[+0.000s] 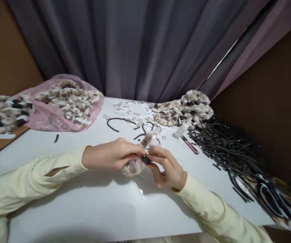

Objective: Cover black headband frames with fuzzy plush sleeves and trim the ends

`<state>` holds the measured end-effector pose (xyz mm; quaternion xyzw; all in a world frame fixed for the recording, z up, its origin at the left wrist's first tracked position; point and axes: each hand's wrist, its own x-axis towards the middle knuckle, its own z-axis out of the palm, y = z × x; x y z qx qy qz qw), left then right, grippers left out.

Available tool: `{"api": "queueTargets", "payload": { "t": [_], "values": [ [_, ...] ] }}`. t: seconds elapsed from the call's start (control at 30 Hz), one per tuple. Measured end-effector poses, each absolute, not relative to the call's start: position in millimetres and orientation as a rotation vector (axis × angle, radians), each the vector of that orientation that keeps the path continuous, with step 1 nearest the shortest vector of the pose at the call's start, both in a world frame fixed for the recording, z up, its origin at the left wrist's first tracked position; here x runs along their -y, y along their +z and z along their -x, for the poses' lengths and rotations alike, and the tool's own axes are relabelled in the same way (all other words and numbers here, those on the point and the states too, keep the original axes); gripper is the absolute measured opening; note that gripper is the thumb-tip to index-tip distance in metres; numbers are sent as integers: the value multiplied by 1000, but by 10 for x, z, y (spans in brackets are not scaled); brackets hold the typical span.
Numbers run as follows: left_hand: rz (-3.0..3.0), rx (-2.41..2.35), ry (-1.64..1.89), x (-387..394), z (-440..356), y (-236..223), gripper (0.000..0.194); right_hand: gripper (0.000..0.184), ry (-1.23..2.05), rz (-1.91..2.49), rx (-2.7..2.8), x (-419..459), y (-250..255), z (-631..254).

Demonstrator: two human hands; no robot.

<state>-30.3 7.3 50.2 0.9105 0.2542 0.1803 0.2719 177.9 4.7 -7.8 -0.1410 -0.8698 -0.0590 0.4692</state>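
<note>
A fluffy brown-and-white furry band [132, 168] is held between both hands over the middle of the white table [89, 209]. Its fur shows below and above the fingers, and a short black section [146, 159] lies between them. My left hand [117, 153] pinches the band from the left, thumb and fingers closed. From the right, my right hand [167, 167] grips the black section between thumb and fingertips. Part of the band is hidden behind the fingers. Just beyond the hands lie cut pieces of black cord [113, 125].
At the back left, a pink plastic bag [51, 123] holds furry bands. More furry bands [180, 108] are piled at the back right, near small rings [137, 116], a small bottle [181, 130] and a pink cutter [191, 145]. Black cords [221, 138] and scissors [272, 199] lie at right.
</note>
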Motion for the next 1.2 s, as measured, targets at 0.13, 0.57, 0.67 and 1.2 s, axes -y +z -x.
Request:
{"api": "queueTargets", "payload": {
  "t": [0.13,0.57,0.67,1.2],
  "values": [
    [-1934,-875,398,-108,213,380,27,30,-149,377,2361,-159,-98,-1801],
    [-1837,-1188,656,-32,31,-100,30,33,213,448,2650,-211,-89,-1773],
    [-1769,-1195,677,-37,15,-149,32,36,334,481,2642,-221,-83,-1783],
    [-1492,-1070,699,-113,21,-169,37,33,469,600,2503,-236,39,-1839]
  ]
}}
